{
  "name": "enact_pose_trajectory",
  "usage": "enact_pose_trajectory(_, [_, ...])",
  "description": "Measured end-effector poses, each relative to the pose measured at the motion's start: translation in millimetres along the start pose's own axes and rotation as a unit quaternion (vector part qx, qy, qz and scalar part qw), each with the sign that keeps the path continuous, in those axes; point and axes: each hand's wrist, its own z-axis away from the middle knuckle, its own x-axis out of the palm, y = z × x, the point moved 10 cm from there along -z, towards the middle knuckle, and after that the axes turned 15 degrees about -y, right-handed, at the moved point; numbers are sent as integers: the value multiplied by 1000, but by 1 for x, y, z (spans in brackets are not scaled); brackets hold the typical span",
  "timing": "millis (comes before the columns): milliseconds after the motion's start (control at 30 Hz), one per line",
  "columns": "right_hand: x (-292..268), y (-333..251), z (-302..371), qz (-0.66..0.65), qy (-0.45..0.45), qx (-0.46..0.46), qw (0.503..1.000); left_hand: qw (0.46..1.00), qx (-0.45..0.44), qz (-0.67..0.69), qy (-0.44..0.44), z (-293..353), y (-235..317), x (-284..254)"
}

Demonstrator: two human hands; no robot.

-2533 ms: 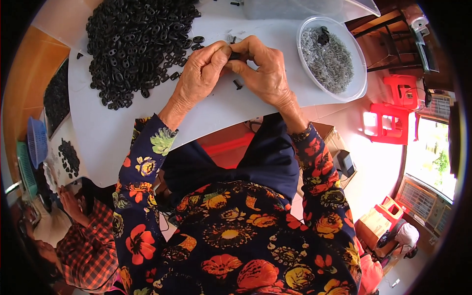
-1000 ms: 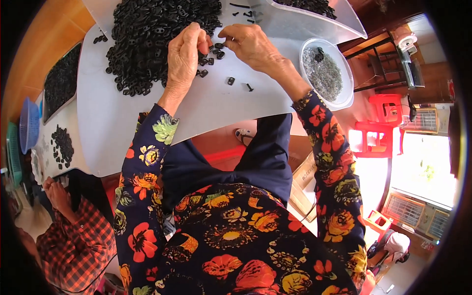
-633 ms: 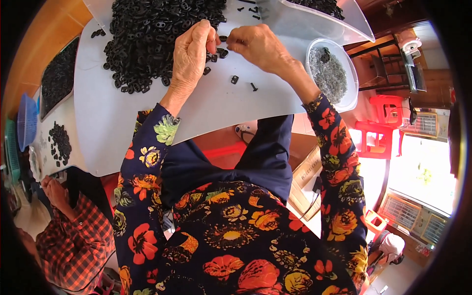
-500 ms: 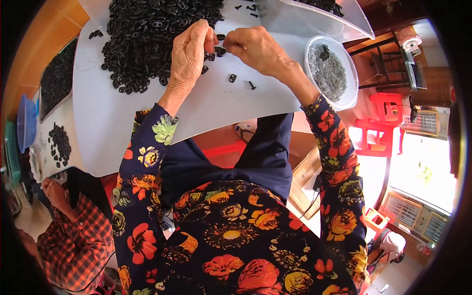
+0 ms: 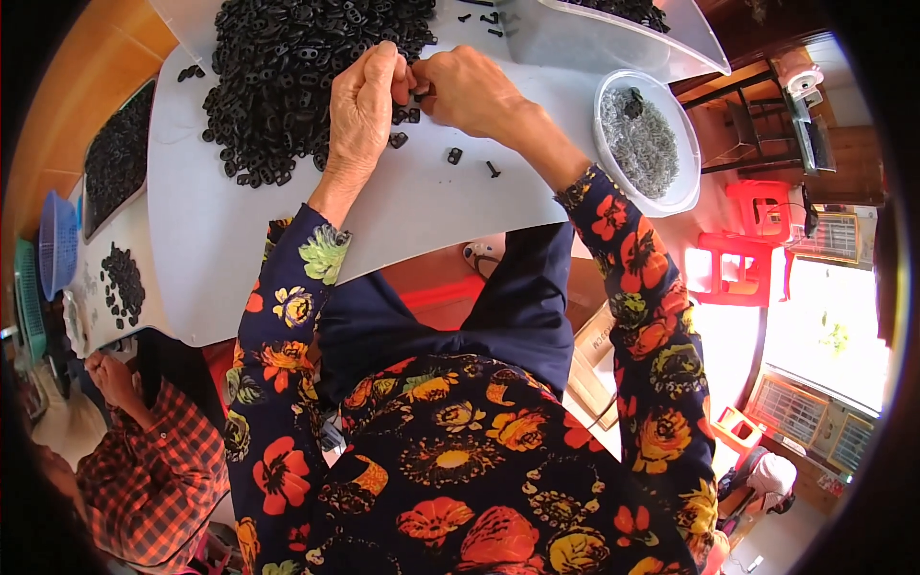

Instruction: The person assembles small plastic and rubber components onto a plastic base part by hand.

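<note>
My left hand [image 5: 364, 107] and my right hand [image 5: 470, 91] meet fingertip to fingertip over the table [image 5: 402, 206]. Both are closed in a pinch. A small dark piece shows at the right fingertips, too little of it to name; whatever the left fingers hold is hidden. Just left of my hands rises a big heap of small black two-holed plastic pieces [image 5: 278, 86]. Nearer to me lie one loose black two-holed piece [image 5: 454, 155] and a small black peg-like part [image 5: 494, 170].
At the right stands a round white tub of small clear or silvery bits [image 5: 640, 144]. Behind it is a translucent bin [image 5: 613, 43] with black parts. A dark-filled tray [image 5: 115, 158] and a blue basket [image 5: 57, 244] are at left, near a person in a checked shirt [image 5: 158, 470].
My right hand has moved left and now touches my left fingertips. The left hand has barely shifted. The view has moved slightly.
</note>
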Motion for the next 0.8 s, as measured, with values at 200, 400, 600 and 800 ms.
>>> enact_pose_trajectory(200, [-12,43,28,-369,120,13,922,998,-15,-56,-22,2,2,9])
enact_pose_trajectory(400, [10,48,36,-586,148,13,797,991,-59,-48,-106,4,-13,29])
enact_pose_trajectory(600, [17,48,43,-607,151,20,780,997,0,-47,-64,4,3,30])
enact_pose_trajectory(800, [-8,44,48,-461,206,-28,862,996,-2,-68,-56,5,2,25])
